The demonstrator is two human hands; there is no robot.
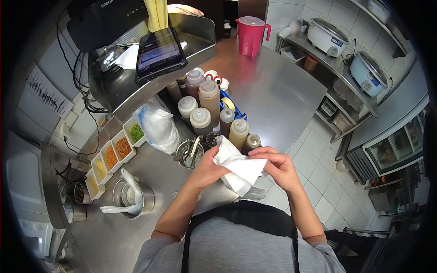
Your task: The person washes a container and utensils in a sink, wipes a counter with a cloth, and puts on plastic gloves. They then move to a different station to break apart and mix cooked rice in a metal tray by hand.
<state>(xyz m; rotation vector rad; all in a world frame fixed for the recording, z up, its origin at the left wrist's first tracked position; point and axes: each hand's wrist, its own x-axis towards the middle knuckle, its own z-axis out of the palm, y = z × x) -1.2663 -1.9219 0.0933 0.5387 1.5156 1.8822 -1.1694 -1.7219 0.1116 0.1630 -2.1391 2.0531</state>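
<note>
The likeliest slip here, as I judge it, is the loose lower end of the white paper towel [240, 170] snagging one of the squeeze bottles [210, 98] that stand crowded just beyond the hands, or the metal cup of utensils [189, 154] beside them. The towel hangs free below the grip and the bottles are tall, narrow and packed close, so a careless sweep forward could tip one over onto the steel worktop [273, 91]. A lesser risk is that the sheet tears or slides out if the two hands pull against each other, since only its upper part is pinched. The left hand [207, 170] is closed on the towel's left side, its fingers curled around the bunched edge with the thumb on top. The right hand [278, 167] grips the other side, its fingers [264, 154] bent narrow and pressed down on the sheet (how tightly, the view does not show). Neither hand touches anything else. The towel itself is held in the air between the two hands, close to the person's chest and above the near edge of the worktop, crumpled rather than flat. Off to the left, well apart from both hands, stands a steel pot [136, 200] with white spoons.
</note>
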